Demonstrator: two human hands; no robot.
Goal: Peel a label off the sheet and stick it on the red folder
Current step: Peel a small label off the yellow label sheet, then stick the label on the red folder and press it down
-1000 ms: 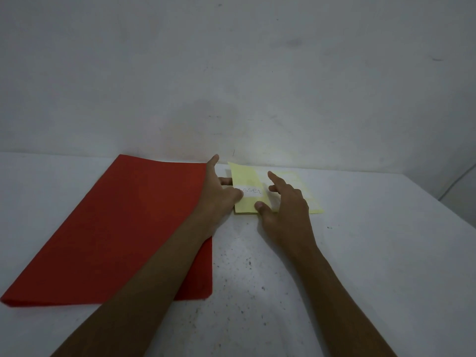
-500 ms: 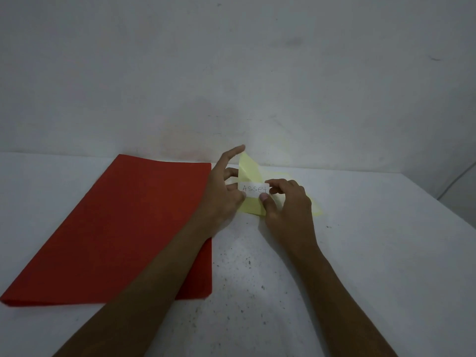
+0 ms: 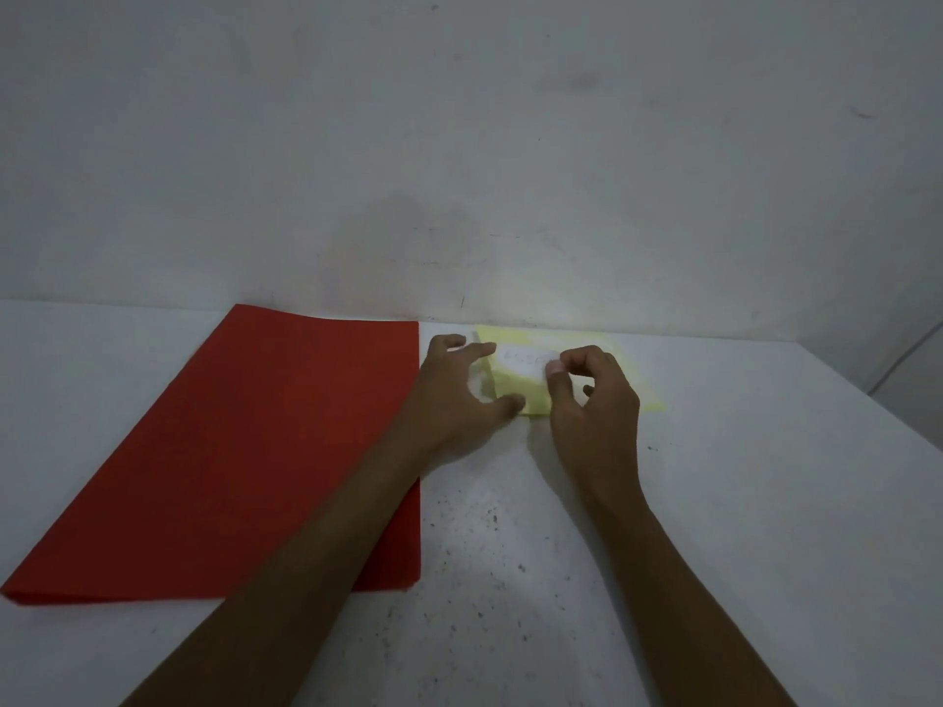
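Hands (image 3: 530, 395) on yellow sheet (image 3: 520, 395), right pinching label (image 3: 528, 360).

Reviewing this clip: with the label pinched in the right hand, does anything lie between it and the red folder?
Only the left hand: it rests between the white label, pinched by the right hand over the yellow sheet, and the red folder, its forearm crossing the folder's near right corner. The rest of the folder's face is bare.
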